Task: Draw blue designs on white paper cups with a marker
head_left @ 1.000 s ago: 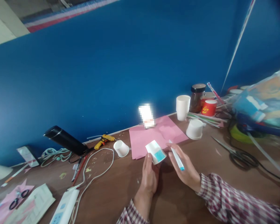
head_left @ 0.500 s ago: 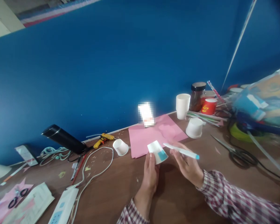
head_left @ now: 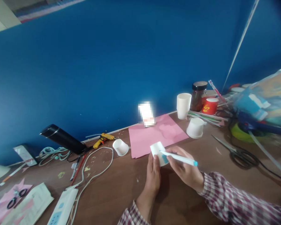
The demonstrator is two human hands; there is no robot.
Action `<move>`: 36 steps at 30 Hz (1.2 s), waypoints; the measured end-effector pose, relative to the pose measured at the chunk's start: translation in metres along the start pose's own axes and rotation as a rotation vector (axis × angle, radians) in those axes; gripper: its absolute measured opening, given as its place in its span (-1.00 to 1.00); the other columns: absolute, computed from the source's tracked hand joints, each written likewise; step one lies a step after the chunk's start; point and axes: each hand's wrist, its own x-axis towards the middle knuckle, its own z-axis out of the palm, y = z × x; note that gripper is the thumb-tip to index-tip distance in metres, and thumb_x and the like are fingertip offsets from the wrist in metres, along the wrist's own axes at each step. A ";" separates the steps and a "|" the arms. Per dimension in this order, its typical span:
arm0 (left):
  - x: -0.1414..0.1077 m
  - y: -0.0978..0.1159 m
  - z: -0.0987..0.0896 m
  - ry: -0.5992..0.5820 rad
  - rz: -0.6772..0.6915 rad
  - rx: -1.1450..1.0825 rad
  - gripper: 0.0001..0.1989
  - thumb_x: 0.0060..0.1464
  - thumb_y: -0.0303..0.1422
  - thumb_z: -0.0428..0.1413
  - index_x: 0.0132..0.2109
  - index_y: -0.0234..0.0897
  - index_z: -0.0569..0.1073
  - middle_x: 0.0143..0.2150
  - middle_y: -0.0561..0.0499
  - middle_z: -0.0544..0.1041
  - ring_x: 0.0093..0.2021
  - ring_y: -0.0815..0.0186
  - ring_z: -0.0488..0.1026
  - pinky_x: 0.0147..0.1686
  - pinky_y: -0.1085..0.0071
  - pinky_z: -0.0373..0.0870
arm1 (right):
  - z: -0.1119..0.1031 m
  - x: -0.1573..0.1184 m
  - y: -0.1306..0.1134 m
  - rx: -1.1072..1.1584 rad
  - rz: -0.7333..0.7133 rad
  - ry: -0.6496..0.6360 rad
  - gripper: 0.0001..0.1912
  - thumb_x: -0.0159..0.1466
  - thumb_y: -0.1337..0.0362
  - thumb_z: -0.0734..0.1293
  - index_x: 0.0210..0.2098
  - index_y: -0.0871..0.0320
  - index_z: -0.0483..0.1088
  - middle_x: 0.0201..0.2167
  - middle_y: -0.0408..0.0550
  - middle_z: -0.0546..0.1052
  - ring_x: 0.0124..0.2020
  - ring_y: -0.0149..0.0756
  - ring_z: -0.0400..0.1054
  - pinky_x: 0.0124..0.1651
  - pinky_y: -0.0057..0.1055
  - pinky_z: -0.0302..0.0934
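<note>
A white paper cup [head_left: 157,148] with a blue patch on its side is tilted in my left hand [head_left: 154,173], whose fingers are closed round it. My right hand [head_left: 186,168] grips a white marker [head_left: 181,158] with a light blue end. The marker's tip rests at the cup's side, by the upper edge of the blue patch. Sheets of pink paper [head_left: 142,140] lie just beyond the hands. Left of the paper, a small white cup [head_left: 120,147] lies tilted on the table.
Scissors [head_left: 239,154], an upturned white cup [head_left: 195,128], stacked cups [head_left: 184,106] and a red cup [head_left: 210,106] are on the right. On the left are a yellow glue gun [head_left: 103,140], black bottle [head_left: 63,138], looping white cable [head_left: 93,181] and power strip [head_left: 63,207].
My right hand has moved slightly left, bringing the marker's tip to the cup. The cup and my left hand have shifted a little to the right.
</note>
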 end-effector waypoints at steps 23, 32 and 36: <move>-0.002 0.008 0.004 -0.016 0.021 0.065 -0.54 0.11 -0.06 0.08 0.02 -0.28 0.47 0.04 -0.16 0.51 0.19 0.03 0.29 0.23 0.16 0.12 | 0.001 -0.002 0.004 -0.024 0.021 0.012 -0.89 0.33 0.27 0.24 -0.22 0.14 0.38 -0.36 -0.04 0.50 -0.34 -0.26 0.42 -0.22 -0.38 0.35; -0.003 0.009 0.005 -0.013 0.018 0.162 -0.53 0.15 -0.05 0.02 0.06 -0.27 0.45 0.11 -0.17 0.46 0.20 0.05 0.28 0.22 0.19 0.12 | -0.001 -0.001 0.003 -0.046 0.000 -0.015 -0.89 0.33 0.27 0.23 -0.22 0.12 0.38 -0.35 -0.04 0.50 -0.31 -0.26 0.42 -0.21 -0.38 0.34; -0.002 0.010 0.006 -0.014 0.026 0.119 -0.53 0.14 -0.06 0.04 0.05 -0.27 0.47 0.05 -0.16 0.50 0.18 0.04 0.30 0.22 0.18 0.13 | -0.001 -0.002 0.005 -0.043 0.019 -0.004 -0.89 0.33 0.27 0.24 -0.22 0.13 0.38 -0.35 -0.05 0.50 -0.34 -0.28 0.42 -0.22 -0.39 0.34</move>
